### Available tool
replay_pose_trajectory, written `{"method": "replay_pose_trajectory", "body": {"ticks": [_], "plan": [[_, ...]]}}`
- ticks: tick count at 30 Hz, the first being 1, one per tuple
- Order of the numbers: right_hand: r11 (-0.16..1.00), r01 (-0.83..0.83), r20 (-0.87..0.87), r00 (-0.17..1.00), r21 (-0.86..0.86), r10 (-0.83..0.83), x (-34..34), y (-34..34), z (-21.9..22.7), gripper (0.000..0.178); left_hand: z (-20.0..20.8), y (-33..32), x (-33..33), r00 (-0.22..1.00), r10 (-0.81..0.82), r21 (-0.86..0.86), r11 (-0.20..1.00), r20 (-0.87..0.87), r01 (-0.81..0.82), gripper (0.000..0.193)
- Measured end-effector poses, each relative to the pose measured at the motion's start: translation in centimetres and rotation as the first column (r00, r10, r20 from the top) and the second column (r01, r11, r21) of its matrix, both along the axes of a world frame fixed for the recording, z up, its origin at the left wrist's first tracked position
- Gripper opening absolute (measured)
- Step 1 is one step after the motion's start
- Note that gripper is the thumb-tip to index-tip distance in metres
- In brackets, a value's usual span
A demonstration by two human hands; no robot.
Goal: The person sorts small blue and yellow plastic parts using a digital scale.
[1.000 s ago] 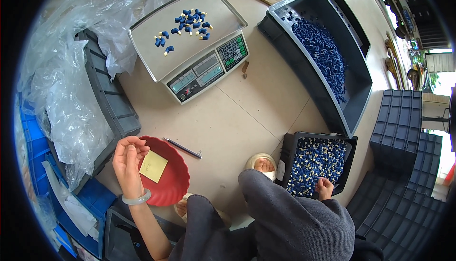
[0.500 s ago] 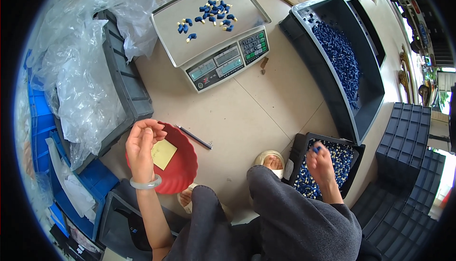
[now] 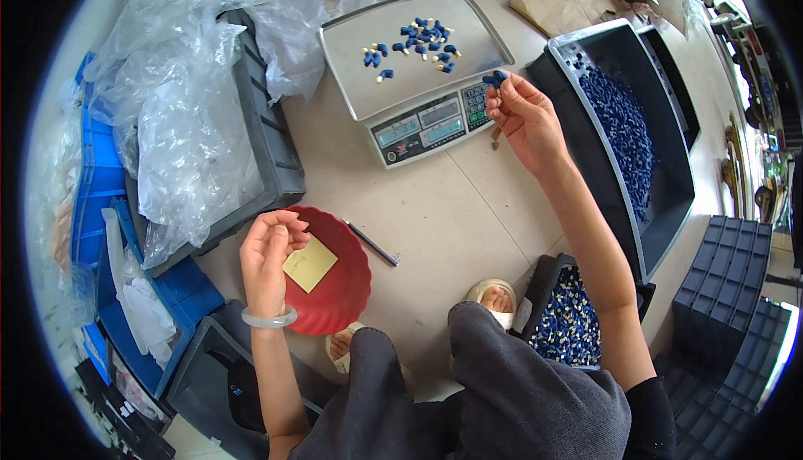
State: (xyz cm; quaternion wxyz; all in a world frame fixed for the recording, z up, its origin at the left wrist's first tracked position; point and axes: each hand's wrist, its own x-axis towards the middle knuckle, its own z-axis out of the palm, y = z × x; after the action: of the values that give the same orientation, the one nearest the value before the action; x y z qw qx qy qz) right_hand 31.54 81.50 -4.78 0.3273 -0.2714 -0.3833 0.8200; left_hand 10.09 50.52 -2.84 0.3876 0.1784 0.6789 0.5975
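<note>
pale tiled floor [image 3: 468,209] is serving as the work surface, seen from above. small blue parts [image 3: 497,78] are being pinched in the fingertips of the right hand [image 3: 520,113], which is hovering just beside the keypad edge of the counting scale [image 3: 418,63]; more blue pieces [image 3: 414,42] are lying scattered on its steel pan. left hand [image 3: 266,251] is curling loosely over the rim of the red bowl [image 3: 335,280], apparently grasping nothing, though its fingertips are hard to read. yellow note [image 3: 309,263] is lying inside the bowl, and a dark pen [image 3: 372,242] is resting just beside it. large black bin [image 3: 623,130] of blue pieces is standing at right, a smaller black tray [image 3: 565,318] near the knee, and clear plastic bags [image 3: 180,117] are spilling over a grey crate at left.
</note>
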Motion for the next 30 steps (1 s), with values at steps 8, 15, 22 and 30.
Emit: {"method": "replay_pose_trajectory", "body": {"ticks": [8,15,22,30], "plan": [[0.952,-0.134,0.197,0.977,0.275,0.081,-5.1,3.3,2.9,0.039,0.3,0.7,0.0,1.000,-0.023,0.019,1.000,0.005,0.023,0.018],[0.655,0.123,0.471,0.598,0.746,-0.648,6.3,-3.7,2.0,0.028,-0.5,-1.1,-0.5,0.999,0.049,-0.010,0.999,0.013,-0.049,0.019],[0.738,-0.127,0.600,-0.499,0.663,-0.625,43.7,-20.6,-9.6,0.045,-0.9,-0.4,-1.4,0.999,0.036,-0.004,0.999,0.028,-0.036,0.018],[0.916,-0.190,0.826,-0.396,0.354,-0.402,41.0,-29.7,-9.8,0.042,-1.7,2.6,-0.4,0.995,-0.070,0.056,0.996,0.071,0.067,0.018]]}}
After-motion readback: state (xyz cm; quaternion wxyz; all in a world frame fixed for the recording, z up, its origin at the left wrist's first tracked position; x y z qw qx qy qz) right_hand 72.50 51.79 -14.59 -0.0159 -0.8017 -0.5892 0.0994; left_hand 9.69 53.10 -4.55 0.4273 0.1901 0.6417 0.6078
